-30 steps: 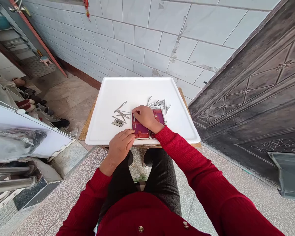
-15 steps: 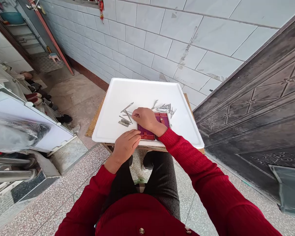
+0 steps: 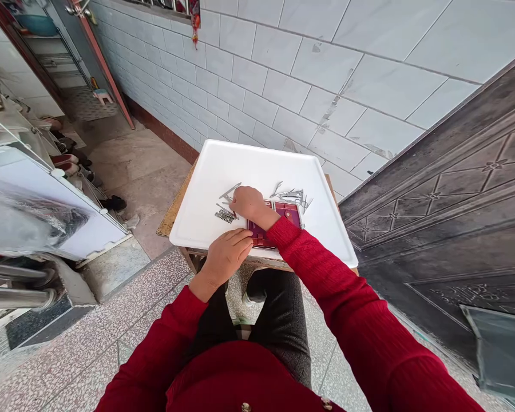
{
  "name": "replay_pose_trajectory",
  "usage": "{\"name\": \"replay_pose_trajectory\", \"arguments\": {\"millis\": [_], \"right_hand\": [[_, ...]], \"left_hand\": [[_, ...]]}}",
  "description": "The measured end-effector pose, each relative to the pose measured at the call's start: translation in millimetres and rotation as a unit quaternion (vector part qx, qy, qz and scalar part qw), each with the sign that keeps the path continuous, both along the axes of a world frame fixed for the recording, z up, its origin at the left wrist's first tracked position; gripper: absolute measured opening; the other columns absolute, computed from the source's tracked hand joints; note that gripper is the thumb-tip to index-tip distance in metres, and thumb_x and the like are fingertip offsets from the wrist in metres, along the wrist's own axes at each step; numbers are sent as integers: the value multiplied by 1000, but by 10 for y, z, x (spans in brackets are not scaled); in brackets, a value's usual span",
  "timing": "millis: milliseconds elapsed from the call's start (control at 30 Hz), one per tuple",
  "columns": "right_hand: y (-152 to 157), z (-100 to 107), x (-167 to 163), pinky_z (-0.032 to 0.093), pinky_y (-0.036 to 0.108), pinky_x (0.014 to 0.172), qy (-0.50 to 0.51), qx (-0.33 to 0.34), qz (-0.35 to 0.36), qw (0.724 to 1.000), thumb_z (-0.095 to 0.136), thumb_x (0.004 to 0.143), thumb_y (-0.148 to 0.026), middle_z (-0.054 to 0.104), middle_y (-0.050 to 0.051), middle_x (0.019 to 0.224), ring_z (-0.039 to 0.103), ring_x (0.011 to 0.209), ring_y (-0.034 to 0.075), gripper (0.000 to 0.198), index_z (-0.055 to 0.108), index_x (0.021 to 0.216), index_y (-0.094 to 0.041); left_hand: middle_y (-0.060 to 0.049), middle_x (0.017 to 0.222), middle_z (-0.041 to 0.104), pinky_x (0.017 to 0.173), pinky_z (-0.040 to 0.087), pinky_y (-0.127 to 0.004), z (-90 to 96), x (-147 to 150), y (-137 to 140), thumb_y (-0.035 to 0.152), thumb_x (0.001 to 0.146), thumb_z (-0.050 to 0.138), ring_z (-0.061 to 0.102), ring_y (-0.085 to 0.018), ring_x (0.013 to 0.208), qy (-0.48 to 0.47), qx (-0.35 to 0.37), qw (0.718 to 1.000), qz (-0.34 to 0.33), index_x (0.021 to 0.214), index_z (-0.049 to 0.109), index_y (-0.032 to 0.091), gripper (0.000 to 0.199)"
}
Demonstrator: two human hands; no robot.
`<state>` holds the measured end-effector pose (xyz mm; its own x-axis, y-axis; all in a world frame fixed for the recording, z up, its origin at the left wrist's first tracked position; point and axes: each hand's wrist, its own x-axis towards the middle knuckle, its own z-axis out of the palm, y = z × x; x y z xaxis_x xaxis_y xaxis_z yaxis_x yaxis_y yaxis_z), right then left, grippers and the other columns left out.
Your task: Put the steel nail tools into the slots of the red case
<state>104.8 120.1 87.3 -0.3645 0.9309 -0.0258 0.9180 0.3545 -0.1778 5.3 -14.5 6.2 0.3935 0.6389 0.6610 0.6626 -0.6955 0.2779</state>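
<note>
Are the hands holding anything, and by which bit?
The left hand touches the open case at its left edge, no clear grip. The right hand is by some metal tools, fingertips hidden, so whether it holds one can't be told.

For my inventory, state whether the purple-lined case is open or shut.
Open: the purple-lined case lies spread on the white tray, two halves side by side, insides showing.

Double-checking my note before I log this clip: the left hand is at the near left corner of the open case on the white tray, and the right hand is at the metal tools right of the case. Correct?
Not quite: the head view shows the right hand at the metal tools left of the open case, not right of it.
</note>
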Motion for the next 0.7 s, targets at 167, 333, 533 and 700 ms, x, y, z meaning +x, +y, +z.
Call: {"name": "replay_pose_trajectory", "arguments": {"millis": [167, 333, 533, 700], "right_hand": [[94, -64, -10, 57, 36, 71, 17, -15, -1, 1000, 75, 80, -16, 74, 18, 75, 76, 87, 36, 9, 78, 88, -15], [155, -121, -57, 60, 38, 75, 26, 1, 8, 1000, 77, 79, -15, 76, 19, 79, 76, 90, 36, 12, 79, 90, -16], [131, -24, -163, 61, 41, 77, -15, -45, 5, 999, 73, 75, -3, 75, 20, 72, 76, 85, 37, 17, 80, 89, -11], [128, 34, -143, 61, 36, 77, -18, -109, 5, 994, 69, 79, -6, 73, 14, 64, 76, 78, 31, 15, 80, 89, -10]], "left_hand": [[-7, 118, 79, 99, 62, -41, -14, 0, -1, 20, 106, 54, 74, -22, 111, 9, 11, 1000, 13, 106, 74, 20, 20], [-7, 119, 79, 99, 61, -41, -19, -3, 1, 20, 105, 54, 73, -22, 112, 10, 20, 1000, 14, 107, 75, 20, 20], [-6, 119, 79, 99, 60, -40, -21, -2, 11, 19, 105, 55, 74, -22, 110, 14, 34, 999, 17, 105, 74, 20, 19], [-6, 118, 79, 98, 60, -40, -17, 2, 10, 19, 105, 56, 74, -22, 109, 6, 44, 999, 15, 105, 74, 19, 17]]}}
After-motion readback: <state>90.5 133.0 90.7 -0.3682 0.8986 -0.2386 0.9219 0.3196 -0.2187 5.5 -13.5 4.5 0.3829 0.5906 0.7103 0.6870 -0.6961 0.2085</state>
